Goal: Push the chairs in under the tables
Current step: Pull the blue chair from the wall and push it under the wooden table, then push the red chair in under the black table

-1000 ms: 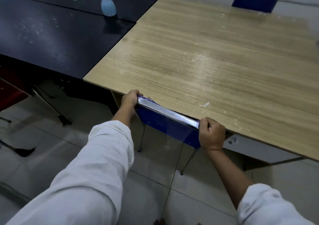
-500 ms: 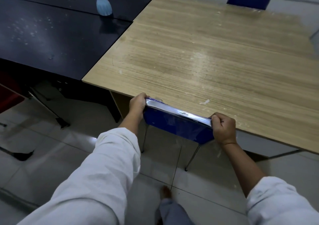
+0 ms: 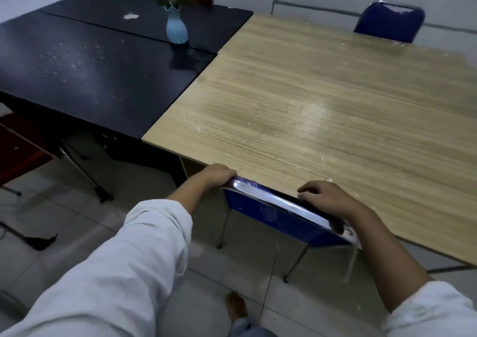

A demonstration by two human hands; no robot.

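A blue chair [image 3: 271, 215] with a chrome-edged backrest stands at the near edge of the light wooden table [image 3: 322, 104]. Its backrest top touches the table edge, and its seat is hidden beneath the tabletop. My left hand [image 3: 214, 176] is curled around the backrest's left top corner. My right hand [image 3: 327, 199] lies on the top rail toward the right, fingers loosened and stretched along the table edge. The rail's right corner shows beyond the wrist.
Two black tables [image 3: 90, 78] join the wooden one on the left, with a light blue vase [image 3: 176, 26] of flowers on them. Another blue chair [image 3: 389, 21] stands at the far side. A red chair [image 3: 18, 150] stands pulled out at left. My bare foot [image 3: 236, 305] is on the tiled floor.
The chair has slid further under the wooden table. My right hand has loosened its fist and shifted off the backrest's right corner. My left hand keeps its grip.
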